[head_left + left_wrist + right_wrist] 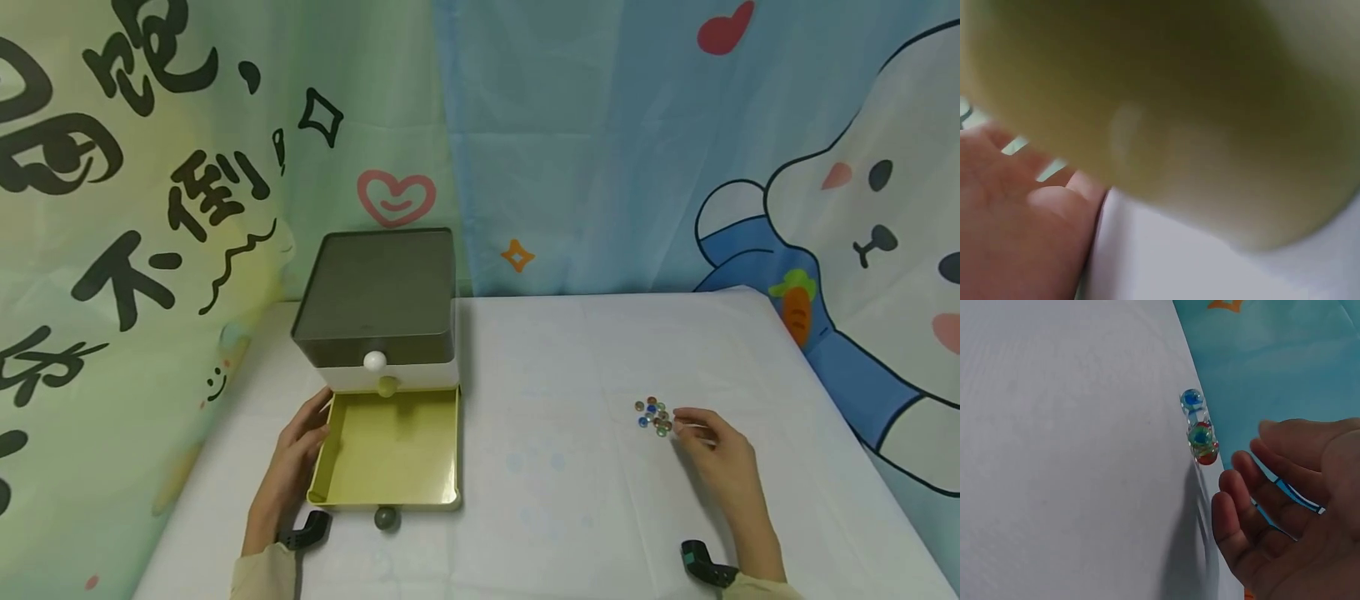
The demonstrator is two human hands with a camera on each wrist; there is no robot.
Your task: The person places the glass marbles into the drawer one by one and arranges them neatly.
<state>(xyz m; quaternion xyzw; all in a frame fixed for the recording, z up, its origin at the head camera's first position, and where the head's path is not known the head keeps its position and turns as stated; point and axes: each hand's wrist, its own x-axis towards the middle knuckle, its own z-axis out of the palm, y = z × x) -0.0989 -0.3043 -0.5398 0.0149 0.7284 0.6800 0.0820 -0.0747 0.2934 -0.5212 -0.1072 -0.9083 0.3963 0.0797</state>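
A small drawer box [378,283] with a dark grey top stands at centre left, and its yellow-green bottom drawer [386,450] is pulled out, bare inside. Along the drawer's left side lies my left hand [296,450], fingers fairly straight and against or close to the wall. The drawer wall [1147,125] fills much of the left wrist view, blurred. To the right, several coloured glass marbles [651,408] sit in a cluster on the white cloth. My right hand [716,454] is just right of these marbles [1200,437], fingers loosely bent, nothing visible between them.
White cloth [547,467] covers the table. A dark round knob [387,518] juts from the drawer's front, above it a white knob [375,361] and a green knob [387,386]. A printed curtain [570,167] hangs behind the table.
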